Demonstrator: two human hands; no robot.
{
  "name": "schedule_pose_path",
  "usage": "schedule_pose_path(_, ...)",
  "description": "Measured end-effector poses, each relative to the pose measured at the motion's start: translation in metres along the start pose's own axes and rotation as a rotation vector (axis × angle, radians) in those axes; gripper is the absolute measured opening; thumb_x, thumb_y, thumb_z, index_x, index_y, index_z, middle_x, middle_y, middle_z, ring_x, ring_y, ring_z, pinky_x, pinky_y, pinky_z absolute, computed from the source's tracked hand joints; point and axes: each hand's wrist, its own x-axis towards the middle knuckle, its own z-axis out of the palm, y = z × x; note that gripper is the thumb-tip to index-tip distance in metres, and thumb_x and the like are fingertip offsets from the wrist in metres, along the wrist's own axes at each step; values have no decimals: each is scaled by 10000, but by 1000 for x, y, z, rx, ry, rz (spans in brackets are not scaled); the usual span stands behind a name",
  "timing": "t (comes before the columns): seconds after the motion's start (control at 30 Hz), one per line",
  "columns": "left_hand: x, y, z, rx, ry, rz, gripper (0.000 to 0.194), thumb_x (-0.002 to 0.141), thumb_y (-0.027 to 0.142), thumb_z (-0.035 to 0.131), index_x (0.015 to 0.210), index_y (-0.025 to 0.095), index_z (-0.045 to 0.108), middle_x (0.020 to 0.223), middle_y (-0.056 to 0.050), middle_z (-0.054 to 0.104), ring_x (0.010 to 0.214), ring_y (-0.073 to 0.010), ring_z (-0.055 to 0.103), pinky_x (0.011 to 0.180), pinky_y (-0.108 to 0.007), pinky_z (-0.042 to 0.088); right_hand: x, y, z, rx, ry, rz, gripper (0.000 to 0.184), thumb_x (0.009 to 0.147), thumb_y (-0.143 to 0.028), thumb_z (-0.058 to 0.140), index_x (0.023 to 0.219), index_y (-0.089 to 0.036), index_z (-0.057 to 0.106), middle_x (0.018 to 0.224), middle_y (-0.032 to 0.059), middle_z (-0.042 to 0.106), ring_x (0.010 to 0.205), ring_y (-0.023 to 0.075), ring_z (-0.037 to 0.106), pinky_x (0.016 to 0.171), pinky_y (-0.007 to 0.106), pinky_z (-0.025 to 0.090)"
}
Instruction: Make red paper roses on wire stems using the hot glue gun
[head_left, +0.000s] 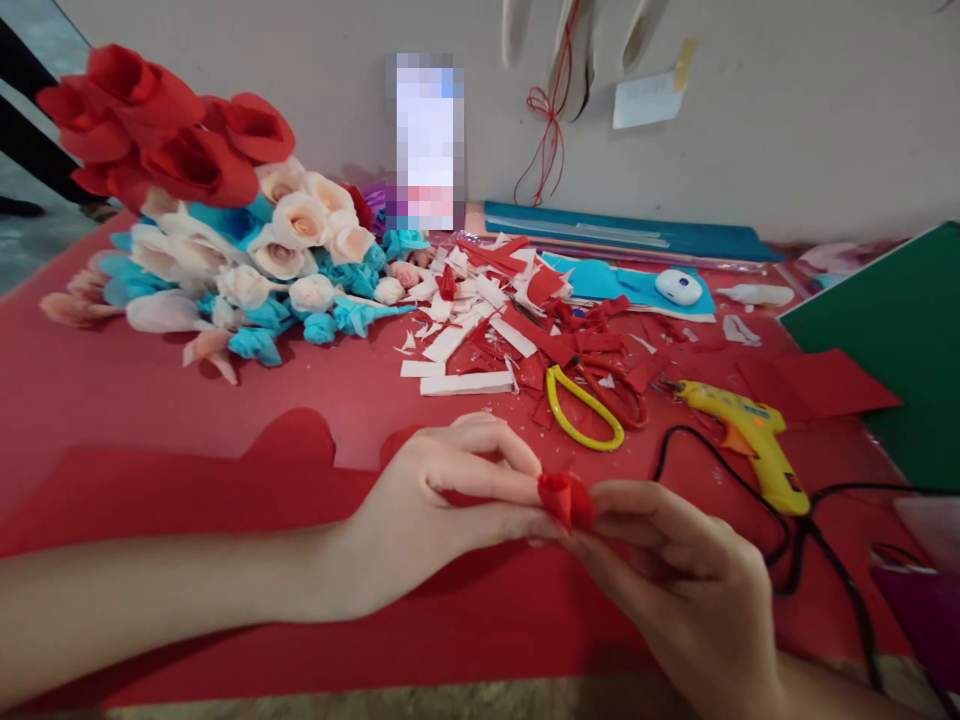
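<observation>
Can see only cropped, dark-clad legs (pixel 26 70) at far left. Find red roses (pixel 195 160) piled over pale flowers (pixel 292 235) and blue flowers (pixel 262 315) on the counter (pixel 97 370), perhaps set aside to spare the petals; cannot trace most stems. Cannot read the pixelated upright panel (pixel 425 140), probably propped for easy viewing. Pinching the small red paper roll (pixel 561 495) with the left hand (pixel 457 485), thumb against fingers, apparently to stop the curl from loosening; cannot make out the lower end behind the fingertips. Note scraps (pixel 480 325) around scissors (pixel 559 412), with blades mostly buried. Gripping the roll's opposite edge with the right hand (pixel 675 560), seemingly to steady it between both, just above the counter. Find the glue gun (pixel 754 440) lying near the right hand, presumably for quick reach, with nozzle toward the scraps. See only part of the green board (pixel 892 340), cut off at right.
</observation>
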Motion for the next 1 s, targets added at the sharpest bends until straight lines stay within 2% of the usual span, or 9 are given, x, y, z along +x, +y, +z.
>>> schedule_pose_path(0.2,-1,-3,1,-28,3,-18,108,712,109,640,684,179,717,701,-9,575,702,-106,519,658,-215,443,1,-2,-1,111,-67,65,234,670,-73,667,810,-246,596,744,-96,683,672,62,650,632,32,501)
schedule_pose_path(0.43,-1,-5,1,-28,-14,-21,108,719,128,641,643,164,709,686,-12,587,688,-108,523,701,-249,436,3,-3,-2,244,-168,198,190,683,-79,655,826,-196,609,764,-8,694,695,143,659,639,128,545)
schedule_pose_path(0.53,-1,-5,0,8,-9,21,99,720,130,642,654,160,710,679,-11,603,687,-110,522,709,-262,416,4,-4,-2,207,-130,154,172,676,-102,668,811,-198,623,748,-12,693,668,149,659,613,133,551)
schedule_pose_path(0.8,-4,-3,1,58,20,116,76,711,134,653,693,172,715,654,-9,605,649,-111,498,734,-297,394,0,-3,0,65,-32,-38,217,637,-68,689,771,-228,632,698,-71,686,592,81,648,571,45,515)
schedule_pose_path(1.0,-3,-4,3,54,41,146,75,706,116,655,678,161,709,655,-8,616,630,-101,494,736,-295,391,-1,-3,2,75,-6,-25,201,643,-85,690,774,-226,633,694,-54,687,587,102,651,576,79,532)
